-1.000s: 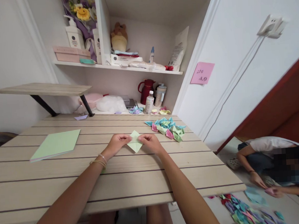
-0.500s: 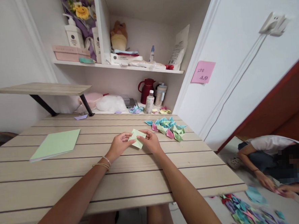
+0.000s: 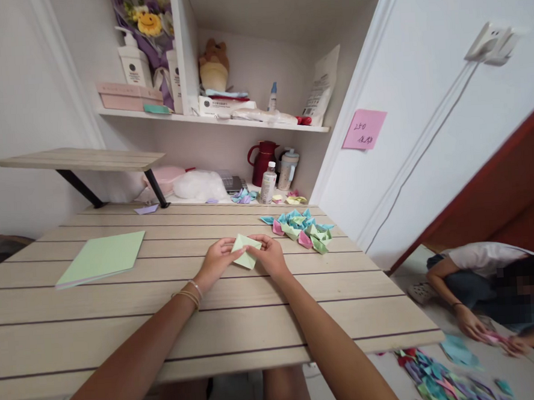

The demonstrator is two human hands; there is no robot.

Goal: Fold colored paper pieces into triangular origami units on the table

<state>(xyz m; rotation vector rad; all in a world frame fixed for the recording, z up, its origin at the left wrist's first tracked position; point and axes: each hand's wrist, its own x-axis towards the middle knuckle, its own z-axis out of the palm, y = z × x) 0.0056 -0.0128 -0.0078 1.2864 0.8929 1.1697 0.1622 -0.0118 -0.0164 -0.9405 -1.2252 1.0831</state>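
A small piece of folded light-green paper (image 3: 247, 260) is held just above the wooden desk, its corners pointing up and down. My left hand (image 3: 219, 258) pinches its left side, thumb on the near face and fingers behind. On the right side, my right hand (image 3: 270, 254) grips it the same way, and the two thumbs nearly meet in the middle. To the right of my hands lies a cluster of folded paper pieces (image 3: 298, 225) in blue, green and pink. A stack of light-green square sheets (image 3: 102, 258) rests at the left.
A raised wooden shelf (image 3: 83, 158) stands on the desk (image 3: 203, 342) at the back left. A bottle (image 3: 268, 183) and a red jug (image 3: 263, 161) are behind the desk. Right of the desk, a person (image 3: 485, 289) crouches on the floor beside a colourful heap of folded paper (image 3: 440, 373).
The folded paper has tilted in my fingers, its top corner now pointing more upright. Both hands keep their pinch. The crouching person's hands have shifted around a pink piece.
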